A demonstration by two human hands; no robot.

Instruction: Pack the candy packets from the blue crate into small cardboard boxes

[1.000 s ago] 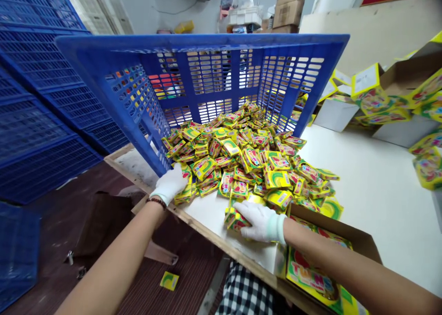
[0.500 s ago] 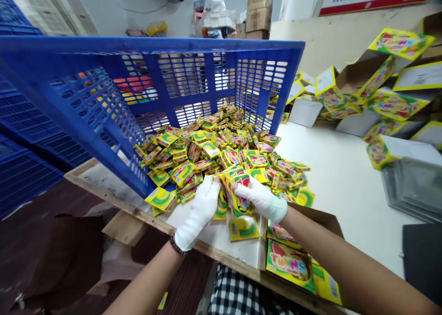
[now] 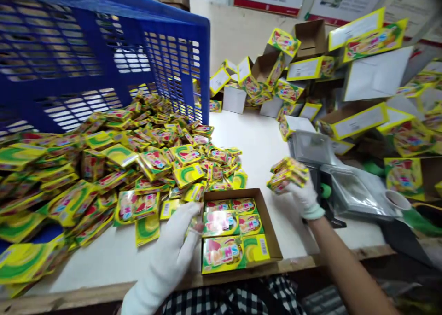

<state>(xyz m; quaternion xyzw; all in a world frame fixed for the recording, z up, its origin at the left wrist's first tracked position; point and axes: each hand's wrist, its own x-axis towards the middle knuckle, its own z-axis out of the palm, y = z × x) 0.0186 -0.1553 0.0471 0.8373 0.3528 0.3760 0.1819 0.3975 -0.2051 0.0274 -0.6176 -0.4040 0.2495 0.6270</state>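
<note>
My left hand (image 3: 174, 243), in a white glove, is at the left side of an open carton (image 3: 268, 218), its thumb and fingers closed on the carton's left wall. Inside the carton lie several small yellow-green candy boxes (image 3: 223, 253), some marked TWINS. Off to the carton's right, my gloved right hand (image 3: 305, 200) grips a bunch of small candy boxes (image 3: 286, 173) above the table. A large heap of the same small boxes (image 3: 152, 160) spills out of a blue plastic crate (image 3: 203, 71) on the left.
Empty printed cartons (image 3: 288, 91) are piled at the back right. Clear plastic trays or covers (image 3: 355, 190) lie on the white table (image 3: 245, 135) beyond my right hand, with a tape roll (image 3: 397, 199) beside them. The table's wooden front edge (image 3: 300, 263) runs close to me.
My view has turned right. My right hand has moved from the heap to the right of the carton, carrying small boxes. My left hand has gone from the heap to the carton's left side.
</note>
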